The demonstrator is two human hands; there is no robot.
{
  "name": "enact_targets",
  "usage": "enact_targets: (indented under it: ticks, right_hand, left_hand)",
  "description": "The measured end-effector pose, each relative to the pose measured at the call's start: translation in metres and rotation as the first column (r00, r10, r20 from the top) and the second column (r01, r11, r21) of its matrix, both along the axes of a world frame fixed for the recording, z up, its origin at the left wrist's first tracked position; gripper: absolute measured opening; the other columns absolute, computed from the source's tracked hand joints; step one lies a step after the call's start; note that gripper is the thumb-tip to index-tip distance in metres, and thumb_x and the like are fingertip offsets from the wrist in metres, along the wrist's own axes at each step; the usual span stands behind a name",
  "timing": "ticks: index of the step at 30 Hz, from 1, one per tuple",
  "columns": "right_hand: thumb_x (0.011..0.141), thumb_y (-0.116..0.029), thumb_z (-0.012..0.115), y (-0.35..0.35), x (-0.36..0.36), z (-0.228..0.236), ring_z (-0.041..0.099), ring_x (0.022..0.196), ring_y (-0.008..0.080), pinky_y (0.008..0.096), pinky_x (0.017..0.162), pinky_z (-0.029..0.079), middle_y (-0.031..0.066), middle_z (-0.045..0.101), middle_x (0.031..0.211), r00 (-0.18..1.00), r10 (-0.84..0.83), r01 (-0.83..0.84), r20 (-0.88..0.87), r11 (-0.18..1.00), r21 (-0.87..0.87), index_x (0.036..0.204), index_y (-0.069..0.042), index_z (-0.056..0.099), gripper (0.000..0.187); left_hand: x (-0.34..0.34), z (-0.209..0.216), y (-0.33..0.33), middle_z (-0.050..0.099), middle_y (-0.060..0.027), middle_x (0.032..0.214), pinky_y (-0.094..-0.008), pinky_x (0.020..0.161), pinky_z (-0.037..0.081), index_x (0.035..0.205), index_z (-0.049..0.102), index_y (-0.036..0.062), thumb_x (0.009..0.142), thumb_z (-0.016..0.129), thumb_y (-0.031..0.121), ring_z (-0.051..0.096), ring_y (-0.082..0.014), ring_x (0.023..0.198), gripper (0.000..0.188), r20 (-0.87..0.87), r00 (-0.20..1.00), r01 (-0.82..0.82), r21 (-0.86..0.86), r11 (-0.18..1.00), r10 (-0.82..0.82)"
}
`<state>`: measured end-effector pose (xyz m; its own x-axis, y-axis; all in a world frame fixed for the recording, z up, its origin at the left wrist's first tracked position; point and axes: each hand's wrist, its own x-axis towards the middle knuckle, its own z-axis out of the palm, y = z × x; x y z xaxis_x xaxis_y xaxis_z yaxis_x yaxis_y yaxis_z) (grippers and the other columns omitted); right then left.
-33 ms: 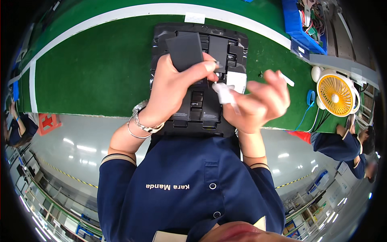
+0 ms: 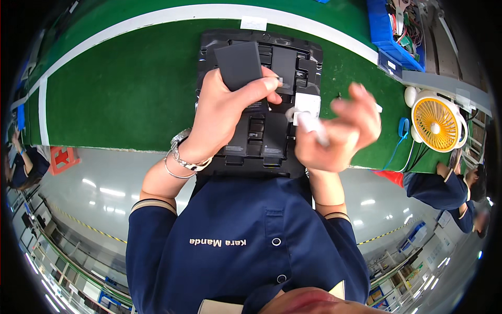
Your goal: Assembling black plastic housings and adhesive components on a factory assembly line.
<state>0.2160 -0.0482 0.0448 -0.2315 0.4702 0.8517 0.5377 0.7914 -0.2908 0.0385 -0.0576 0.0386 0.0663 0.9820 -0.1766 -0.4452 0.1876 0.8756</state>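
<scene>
A black plastic back panel [image 2: 261, 136] with many moulded compartments lies on the green mat [image 2: 120, 89] right in front of me. My left hand [image 2: 225, 115] rests over its middle and pinches a flat dark grey rectangular pad [image 2: 238, 65] between thumb and fingers. A bracelet and a watch sit on that wrist. My right hand [image 2: 340, 131], blurred, hovers at the panel's right edge with a small white strip [image 2: 312, 125] in its fingers, its other fingers spread. A white label [image 2: 307, 102] is stuck on the panel beside it.
A small yellow desk fan [image 2: 436, 125] stands at the right, with a blue cable [image 2: 402, 128] beside it. A blue bin [image 2: 397, 31] of wires sits at the far right. A white line [image 2: 157, 18] borders the mat. Other people work at the right [image 2: 455, 183] and left [image 2: 21, 162].
My right hand has shifted a little to the right, away from my left thumb, with the white strip still in it. The left hand and grey pad have stayed put.
</scene>
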Motion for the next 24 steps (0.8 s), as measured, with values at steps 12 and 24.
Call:
enact_targets:
  ticks: [12,24]
  right_hand:
    - [0.076,-0.006,0.073,0.009,-0.012,-0.008,0.054,0.111,0.0393,0.046,0.093,0.044,0.014,0.054,0.112,0.997,-0.041,0.047,0.06,0.994,-0.1,0.08,-0.004,0.051,0.023]
    - [0.08,-0.029,0.074,0.148,0.099,-0.084,0.055,0.099,0.0318,0.0413,0.089,0.043,0.0148,0.061,0.105,0.918,-0.349,0.396,0.188,0.785,-0.477,0.089,-0.004,0.064,0.028]
  left_hand:
    - [0.008,0.005,-0.009,0.069,-0.0067,0.079,-0.0243,0.068,0.052,0.093,0.069,-0.0035,0.087,0.066,0.006,0.066,-0.0106,0.074,0.012,-0.188,0.982,0.011,0.117,0.993,0.011]
    - [0.001,0.006,-0.005,0.065,-0.0085,0.09,-0.0289,0.073,0.052,0.122,0.053,-0.0029,0.088,0.064,0.008,0.067,-0.0164,0.083,0.036,-0.07,0.988,0.137,-0.002,0.991,-0.136]
